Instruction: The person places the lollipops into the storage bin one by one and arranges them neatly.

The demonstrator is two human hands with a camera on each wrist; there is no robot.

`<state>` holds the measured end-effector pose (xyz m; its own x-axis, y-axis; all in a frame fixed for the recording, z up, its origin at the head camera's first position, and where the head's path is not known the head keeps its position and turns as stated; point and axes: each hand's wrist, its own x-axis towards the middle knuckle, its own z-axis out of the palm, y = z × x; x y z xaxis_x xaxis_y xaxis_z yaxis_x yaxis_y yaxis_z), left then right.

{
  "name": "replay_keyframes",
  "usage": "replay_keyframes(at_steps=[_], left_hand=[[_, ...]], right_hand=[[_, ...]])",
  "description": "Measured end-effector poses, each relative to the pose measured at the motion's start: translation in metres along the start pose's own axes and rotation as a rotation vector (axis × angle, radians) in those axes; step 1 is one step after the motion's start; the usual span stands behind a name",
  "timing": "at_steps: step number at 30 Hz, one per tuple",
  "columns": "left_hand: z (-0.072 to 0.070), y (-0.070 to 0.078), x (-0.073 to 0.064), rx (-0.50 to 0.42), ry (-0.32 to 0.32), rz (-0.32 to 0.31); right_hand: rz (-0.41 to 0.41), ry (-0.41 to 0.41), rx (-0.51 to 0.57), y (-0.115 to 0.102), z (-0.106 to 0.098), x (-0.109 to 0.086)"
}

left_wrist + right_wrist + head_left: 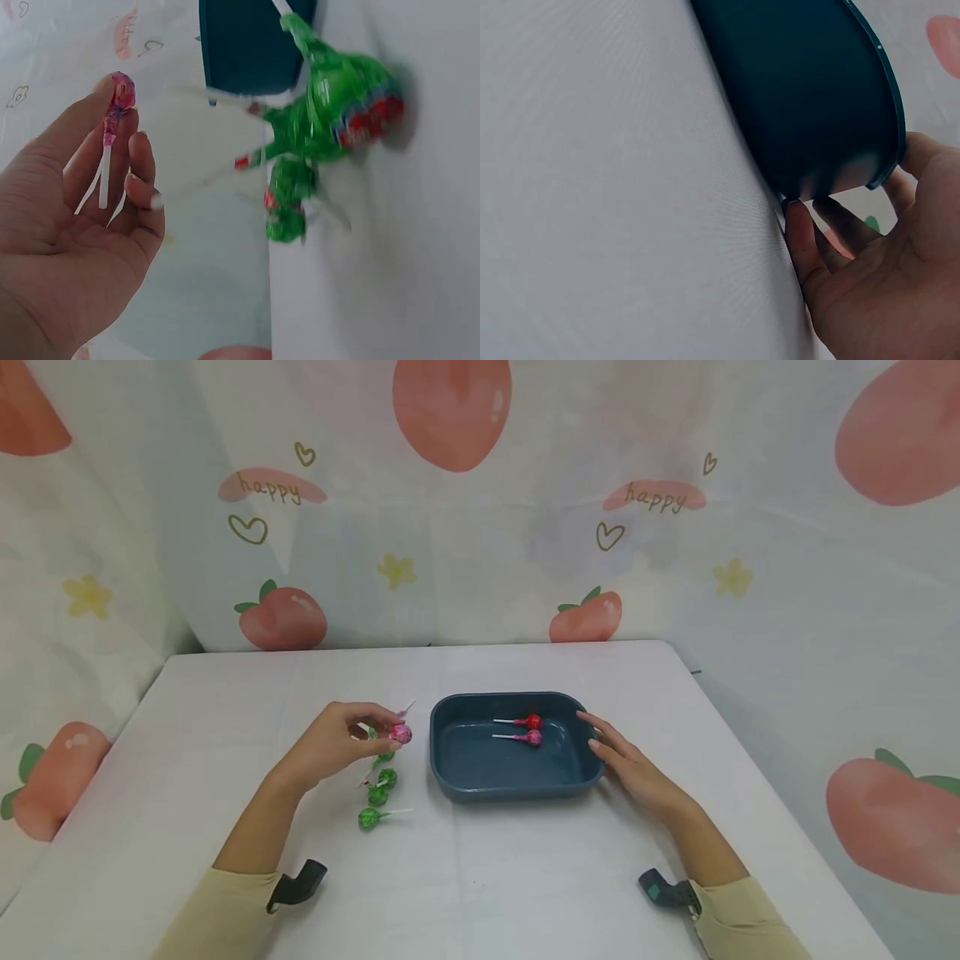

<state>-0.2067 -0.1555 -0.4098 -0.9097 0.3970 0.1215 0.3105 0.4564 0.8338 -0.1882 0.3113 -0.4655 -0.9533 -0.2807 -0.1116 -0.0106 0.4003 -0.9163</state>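
Observation:
My left hand (330, 743) pinches a pink-wrapped lollipop (401, 734) between thumb and fingers, just left of a dark blue rectangular box (510, 794). In the left wrist view the pink lollipop's (124, 93) white stick points down in front of the palm. Several green-wrapped lollipops (369, 818) lie on the table beneath and nearer than that hand, some partly hidden by it. Inside the box are a red lollipop (533, 721) and another pink lollipop (533, 737), sticks pointing left. My right hand (637, 775) touches the box's right end with its extended fingers.
A white-covered table (480, 885) carries everything. Behind it hangs a pale curtain (487, 543) printed with peaches, hearts and "happy". Small dark devices (300, 885) are strapped at both wrists.

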Motion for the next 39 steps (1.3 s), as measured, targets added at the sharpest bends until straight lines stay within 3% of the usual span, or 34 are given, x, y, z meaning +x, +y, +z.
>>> replay_keyframes(at_steps=[6, 19, 23, 29, 39], left_hand=[[0.024, 0.011, 0.022, -0.084, -0.04, 0.022], [0.064, 0.031, 0.056, -0.205, -0.171, 0.096], [0.076, 0.035, 0.065, -0.184, -0.201, 0.085], [0.097, 0.04, 0.078, -0.14, -0.196, 0.068], [0.128, 0.043, 0.1, -0.151, -0.22, 0.081]], right_hand=[[-0.001, 0.002, -0.002, 0.001, 0.001, 0.0], [-0.009, 0.001, -0.001, 0.003, -0.001, 0.0], [-0.013, -0.002, -0.004, 0.003, -0.001, -0.001], [-0.021, -0.006, -0.006, 0.001, -0.002, -0.001], [-0.012, -0.01, 0.009, 0.002, -0.002, 0.0]])
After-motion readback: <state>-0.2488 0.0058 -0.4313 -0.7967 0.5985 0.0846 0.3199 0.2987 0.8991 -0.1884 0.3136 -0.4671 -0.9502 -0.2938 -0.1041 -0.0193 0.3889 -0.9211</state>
